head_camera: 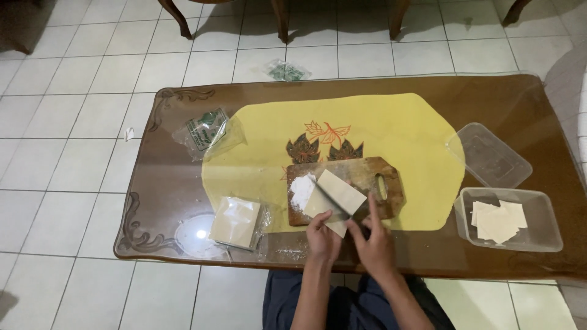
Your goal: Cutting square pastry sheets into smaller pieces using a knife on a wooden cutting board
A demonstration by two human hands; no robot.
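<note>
On a wooden cutting board (379,174) lie pale square dough sheets (335,190) next to a small heap of white flour (301,189). My left hand (322,235) pinches the near corner of the lower sheet at the board's front edge. My right hand (374,241) rests beside it, its index finger stretched up onto the board by the sheets; whether it grips anything I cannot tell. The board sits on a yellow cloth (403,134) with a leaf print, spread over a glass-topped brown table (526,104).
A stack of sheets in an opened plastic wrapper (235,222) lies left of the board. At the right, a clear plastic tub (538,232) holds more sheets, its lid (489,156) beside it. An empty plastic bag (208,131) lies at the left; another bag (285,71) is on the tiled floor.
</note>
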